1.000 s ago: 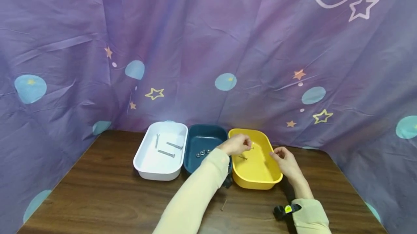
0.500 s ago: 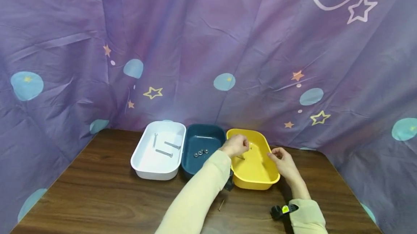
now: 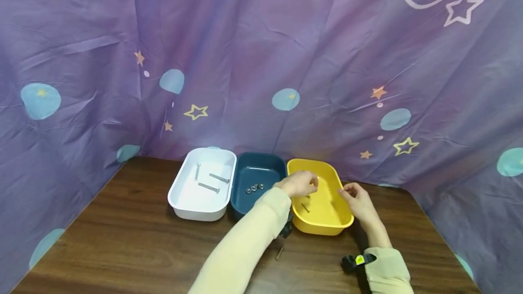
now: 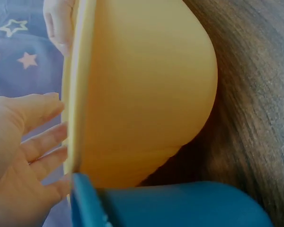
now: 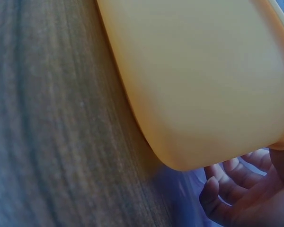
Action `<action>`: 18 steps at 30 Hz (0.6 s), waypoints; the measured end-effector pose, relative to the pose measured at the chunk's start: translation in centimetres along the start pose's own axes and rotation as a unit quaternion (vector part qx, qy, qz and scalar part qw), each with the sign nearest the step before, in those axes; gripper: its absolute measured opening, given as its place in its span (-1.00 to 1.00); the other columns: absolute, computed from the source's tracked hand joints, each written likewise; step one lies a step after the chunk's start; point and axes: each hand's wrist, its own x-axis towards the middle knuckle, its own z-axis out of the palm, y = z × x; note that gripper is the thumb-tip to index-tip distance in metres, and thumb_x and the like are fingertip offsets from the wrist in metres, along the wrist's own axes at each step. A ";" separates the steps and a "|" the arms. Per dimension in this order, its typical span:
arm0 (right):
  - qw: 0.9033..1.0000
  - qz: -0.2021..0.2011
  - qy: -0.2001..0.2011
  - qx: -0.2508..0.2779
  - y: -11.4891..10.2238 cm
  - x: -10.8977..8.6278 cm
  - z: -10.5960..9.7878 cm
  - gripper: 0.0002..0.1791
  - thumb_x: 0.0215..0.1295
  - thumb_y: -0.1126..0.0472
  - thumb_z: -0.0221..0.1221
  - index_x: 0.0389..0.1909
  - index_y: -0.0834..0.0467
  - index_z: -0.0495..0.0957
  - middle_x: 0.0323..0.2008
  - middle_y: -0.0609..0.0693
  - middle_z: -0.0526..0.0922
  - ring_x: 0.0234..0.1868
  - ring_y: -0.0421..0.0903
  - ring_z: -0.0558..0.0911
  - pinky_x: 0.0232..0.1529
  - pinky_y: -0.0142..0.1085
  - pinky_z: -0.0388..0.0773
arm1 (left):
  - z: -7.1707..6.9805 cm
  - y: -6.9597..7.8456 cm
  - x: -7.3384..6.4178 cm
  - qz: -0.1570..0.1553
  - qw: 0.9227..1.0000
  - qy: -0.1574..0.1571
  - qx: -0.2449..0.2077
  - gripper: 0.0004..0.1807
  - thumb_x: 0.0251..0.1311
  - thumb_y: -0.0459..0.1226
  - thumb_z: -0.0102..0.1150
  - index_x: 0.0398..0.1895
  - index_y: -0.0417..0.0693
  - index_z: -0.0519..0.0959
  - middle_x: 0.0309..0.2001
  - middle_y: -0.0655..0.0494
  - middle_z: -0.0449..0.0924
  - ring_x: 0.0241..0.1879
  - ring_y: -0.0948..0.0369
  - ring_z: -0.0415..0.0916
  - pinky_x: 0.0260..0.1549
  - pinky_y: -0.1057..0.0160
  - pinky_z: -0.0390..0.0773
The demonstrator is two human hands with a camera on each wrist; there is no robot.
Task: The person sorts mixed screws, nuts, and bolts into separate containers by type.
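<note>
My left hand (image 3: 300,182) reaches over the left side of the yellow bin (image 3: 327,214), its fingers loosely extended and spread in the left wrist view; nothing shows held in them. Below it in the bin lie a small brass-coloured screw (image 3: 305,207) and part of another screw (image 3: 308,196), partly hidden by the hand. My right hand (image 3: 359,201) holds the bin's right rim, with the thumb over the edge; in the right wrist view its fingers (image 5: 234,182) bend against the outer wall.
A dark blue bin (image 3: 261,173) with several nuts (image 3: 254,187) touches the yellow one. Left of it stands a white bin (image 3: 192,210) holding long bolts (image 3: 209,187). One loose screw (image 3: 279,253) lies on the wooden table (image 3: 122,239). A patterned cloth hangs behind.
The left fingers, bunched near a screw before, have loosened. The screws in the yellow bin lie differently, one now turned and nearer the front left. The right hand keeps its place on the rim.
</note>
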 end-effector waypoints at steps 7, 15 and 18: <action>1.000 -0.001 -0.004 0.001 0.0 0.0 -0.2 -0.71 0.41 0.19 0.15 -0.12 0.37 0.41 -0.33 0.10 0.47 -0.37 -0.16 0.45 -0.39 -0.38 0.41 | -0.6 0.9 -0.8 0.061 0.998 -0.013 0.026 -0.80 0.40 -0.16 0.10 -0.04 0.02 0.63 -0.09 0.22 0.61 -0.11 0.33 0.50 -0.09 0.41 0.42; 1.000 -0.006 0.000 0.001 0.1 0.2 -0.1 -0.73 0.41 0.20 0.15 -0.13 0.36 0.41 -0.32 0.12 0.48 -0.37 -0.14 0.46 -0.39 -0.38 0.42 | -0.8 1.9 -3.0 0.123 0.992 -0.003 0.033 -0.79 0.39 -0.19 0.11 -0.05 -0.03 0.65 -0.13 0.24 0.63 -0.17 0.37 0.50 -0.14 0.47 0.40; 1.000 -0.007 -0.003 0.002 0.2 0.2 0.0 -0.73 0.41 0.20 0.15 -0.13 0.37 0.41 -0.32 0.12 0.49 -0.37 -0.14 0.46 -0.39 -0.38 0.42 | -0.6 2.3 -4.1 0.137 0.990 0.004 0.015 -0.78 0.40 -0.18 0.10 -0.03 -0.04 0.64 -0.13 0.25 0.63 -0.18 0.40 0.49 -0.15 0.49 0.39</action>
